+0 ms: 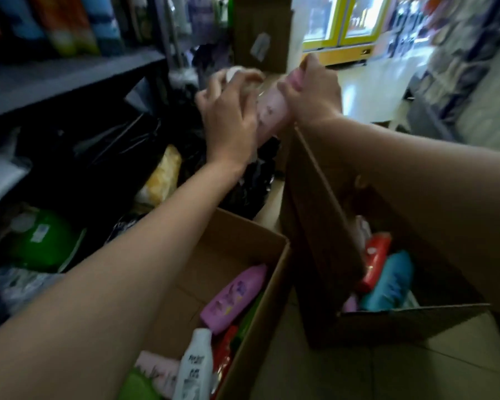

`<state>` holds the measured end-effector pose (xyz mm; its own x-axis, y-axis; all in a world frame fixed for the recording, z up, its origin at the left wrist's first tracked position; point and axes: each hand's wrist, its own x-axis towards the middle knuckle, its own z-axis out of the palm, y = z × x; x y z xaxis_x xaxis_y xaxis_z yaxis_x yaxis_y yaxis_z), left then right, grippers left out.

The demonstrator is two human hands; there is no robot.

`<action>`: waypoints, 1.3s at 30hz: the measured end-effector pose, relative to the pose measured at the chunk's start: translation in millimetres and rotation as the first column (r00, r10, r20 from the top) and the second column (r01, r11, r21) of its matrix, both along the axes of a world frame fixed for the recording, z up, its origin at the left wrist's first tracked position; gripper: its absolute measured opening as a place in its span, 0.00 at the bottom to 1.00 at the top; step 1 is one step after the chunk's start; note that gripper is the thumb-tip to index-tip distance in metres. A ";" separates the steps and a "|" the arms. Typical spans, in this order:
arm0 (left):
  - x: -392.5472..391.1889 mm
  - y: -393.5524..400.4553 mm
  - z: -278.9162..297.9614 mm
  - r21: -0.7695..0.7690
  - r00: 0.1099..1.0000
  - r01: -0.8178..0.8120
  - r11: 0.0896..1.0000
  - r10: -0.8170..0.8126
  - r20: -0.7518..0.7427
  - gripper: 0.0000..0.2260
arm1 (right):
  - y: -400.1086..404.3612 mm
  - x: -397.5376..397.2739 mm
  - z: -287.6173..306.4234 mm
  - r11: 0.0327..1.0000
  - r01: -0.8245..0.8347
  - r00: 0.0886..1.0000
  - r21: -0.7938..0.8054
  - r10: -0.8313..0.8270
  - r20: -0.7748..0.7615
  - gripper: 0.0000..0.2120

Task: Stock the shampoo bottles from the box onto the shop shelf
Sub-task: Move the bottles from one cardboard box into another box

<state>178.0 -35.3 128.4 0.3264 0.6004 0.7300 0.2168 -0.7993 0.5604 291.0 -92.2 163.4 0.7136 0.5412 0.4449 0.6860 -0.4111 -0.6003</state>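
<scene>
Both of my hands are raised above the boxes. My right hand [315, 90] grips the cap end of a pale pink shampoo bottle [270, 109]. My left hand [228, 116] wraps around the same bottle's body and also holds a white round-topped bottle [233, 74]. Below, an open cardboard box [237, 238] holds a purple bottle [234, 298], a white bottle [194, 368] and pink, red and green ones. A second open box [410, 321] on the right holds a red bottle [375, 258] and a teal bottle [390, 284]. The grey shop shelf [70, 79] is at upper left.
Black plastic bags [122, 157], a yellow packet [163, 174] and a green container [41, 241] lie under the shelf. Colourful bottles [58, 21] stand on the shelf. A tall cardboard box [260, 33] stands behind. The tiled aisle floor [370, 85] runs toward a yellow-framed cooler [347, 24].
</scene>
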 end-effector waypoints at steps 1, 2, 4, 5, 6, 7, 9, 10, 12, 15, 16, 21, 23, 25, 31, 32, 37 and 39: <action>14.8 -14.3 16.1 0.047 0.999 0.050 0.998 -0.051 0.021 0.11 | -16.1 14.2 13.6 0.999 0.047 0.998 0.026 -0.048 0.045 0.20; 27.9 -30.2 29.0 0.091 0.995 0.094 0.991 -0.097 0.022 0.11 | -33.3 28.3 24.0 0.994 0.095 0.993 0.056 -0.099 0.071 0.20; 51.8 -62.7 43.0 0.137 0.982 0.186 0.973 -0.189 0.006 0.11 | -69.7 55.4 34.2 0.976 0.190 0.978 0.108 -0.198 0.068 0.20; 62.0 -77.5 44.9 0.142 0.969 0.246 0.959 -0.248 -0.004 0.10 | -87.8 67.7 34.4 0.966 0.234 0.970 0.109 -0.240 0.046 0.20; 74.5 -92.0 43.7 0.134 0.949 0.316 0.939 -0.314 -0.034 0.10 | -107.6 80.0 31.3 0.960 0.271 0.961 0.071 -0.273 0.029 0.20; 84.2 -101.7 39.3 0.100 0.922 0.383 0.918 -0.373 -0.101 0.09 | -122.2 89.4 22.8 0.959 0.282 0.959 -0.022 -0.281 0.028 0.21; 100.5 -114.6 24.8 -0.029 0.821 0.489 0.872 -0.471 -0.322 0.08 | -145.5 104.2 -3.5 0.940 0.222 0.973 -0.261 -0.230 -0.002 0.19; 108.0 -119.8 17.0 -0.108 0.740 0.524 0.845 -0.514 -0.433 0.07 | -156.7 110.2 -17.8 0.922 0.156 0.979 -0.353 -0.193 -0.072 0.17; 118.1 -128.1 -0.3 -0.258 0.565 0.536 0.804 -0.568 -0.598 0.05 | -175.5 119.2 -47.6 0.874 0.013 0.954 -0.485 -0.156 -0.255 0.13; 125.9 -137.7 -31.7 -0.438 0.347 0.429 0.790 -0.592 -0.727 0.06 | -192.3 126.8 -90.5 0.787 -0.155 0.845 -0.597 -0.207 -0.492 0.15; 128.9 -139.7 -41.3 -0.458 0.301 0.391 0.798 -0.581 -0.756 0.07 | -194.2 126.7 -102.7 0.771 -0.195 0.806 -0.606 -0.227 -0.547 0.15; 144.6 -131.0 -42.1 -0.387 0.467 0.296 0.873 -0.486 -0.739 0.13 | -183.6 123.5 -131.8 0.766 -0.212 0.805 -0.607 -0.215 -0.553 0.14; 143.5 -120.5 -33.4 -0.356 0.579 0.280 0.891 -0.453 -0.678 0.12 | -174.5 124.5 -128.6 0.802 -0.155 0.841 -0.576 -0.199 -0.502 0.12; 136.0 -109.1 -31.6 -0.305 0.675 0.275 0.912 -0.409 -0.615 0.11 | -160.8 122.6 -116.8 0.892 -0.068 0.874 -0.447 -0.162 -0.457 0.10; 70.6 -57.5 -38.2 -0.190 0.952 0.039 0.981 -0.094 -0.291 0.10 | -82.1 59.2 -45.4 0.995 -0.084 0.958 0.059 0.097 -0.270 0.11; 53.7 -47.3 -43.8 -0.199 0.962 -0.010 0.980 -0.045 -0.270 0.10 | -65.1 39.9 -36.0 0.988 -0.128 0.964 0.086 0.144 -0.222 0.11; -38.2 1.8 -110.2 -0.269 0.875 -0.238 0.933 0.085 -0.477 0.10 | 15.1 -65.1 -46.1 0.847 -0.499 0.867 -0.182 0.489 -0.098 0.11; -76.8 13.2 -147.4 -0.348 0.737 -0.281 0.894 -0.031 -0.675 0.10 | 35.4 -97.3 -85.9 0.705 -0.554 0.801 -0.442 0.596 -0.052 0.12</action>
<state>101.2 -22.1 -19.0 0.5207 0.8525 0.0458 0.7286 -0.4717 0.4967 193.7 -56.8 77.6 0.1713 0.9777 0.1214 0.9134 -0.1114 -0.3915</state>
